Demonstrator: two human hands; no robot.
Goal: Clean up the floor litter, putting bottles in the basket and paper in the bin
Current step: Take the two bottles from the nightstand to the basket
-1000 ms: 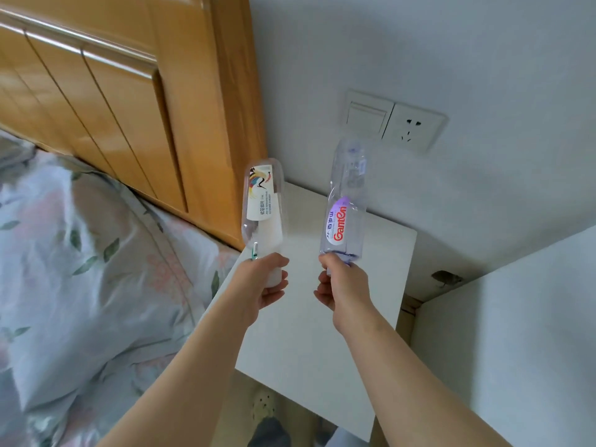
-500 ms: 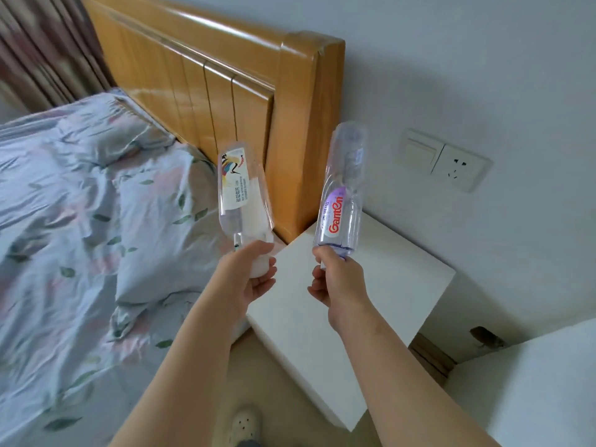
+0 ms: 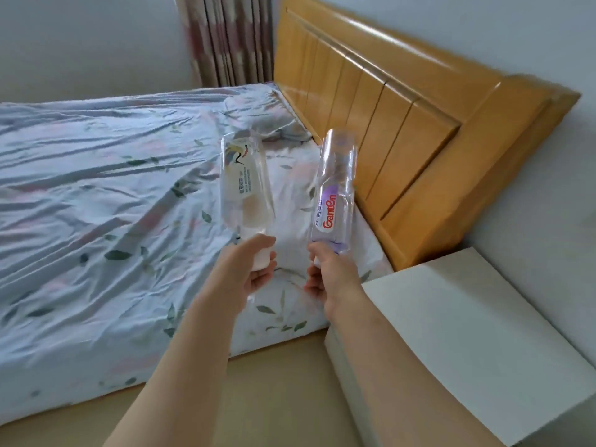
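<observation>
I hold two empty clear plastic bottles upside down in front of me. My left hand (image 3: pixel 248 272) grips the neck end of a bottle with a white label and a bird drawing (image 3: pixel 243 185). A bottle with a purple and red "Ganten" label (image 3: pixel 333 195) sticks up from my right hand (image 3: pixel 329 275), which grips its neck end. Both bottles hang in the air over the near edge of the bed, a short gap between them. No basket, bin or paper is in view.
A bed with a floral sheet (image 3: pixel 113 221) fills the left. Its wooden headboard (image 3: pixel 403 130) stands at the back right. A white bedside cabinet (image 3: pixel 467 333) sits at the right against the wall. Beige floor (image 3: pixel 274 398) runs below my arms. Curtains (image 3: pixel 225 40) hang behind the bed.
The view has swung left, from the wall socket and cabinet to the bed and curtains. Both hands keep the same hold on the bottles.
</observation>
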